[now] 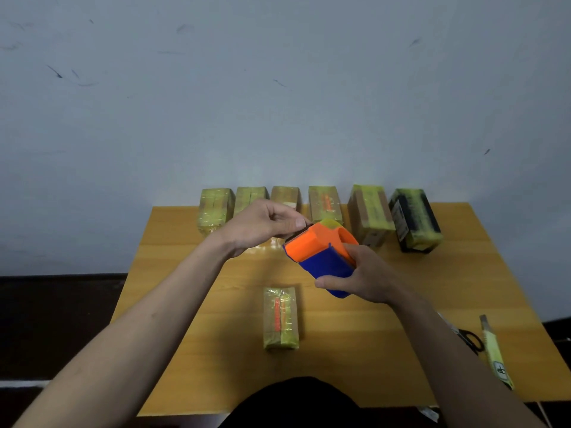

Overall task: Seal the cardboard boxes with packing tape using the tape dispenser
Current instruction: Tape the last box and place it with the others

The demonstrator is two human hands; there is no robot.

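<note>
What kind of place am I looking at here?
Probably a plain packing station, not a home kitchen or shop. A wooden table against a bare wall holds a row of taped boxes, the right hand grips a tape dispenser, and scissors lie nearby.

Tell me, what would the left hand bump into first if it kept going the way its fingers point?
The left hand points right, at the toothed front edge of the orange-and-blue tape dispenser. Its fingertips look to be already at that edge, so probably the dispenser.
</note>
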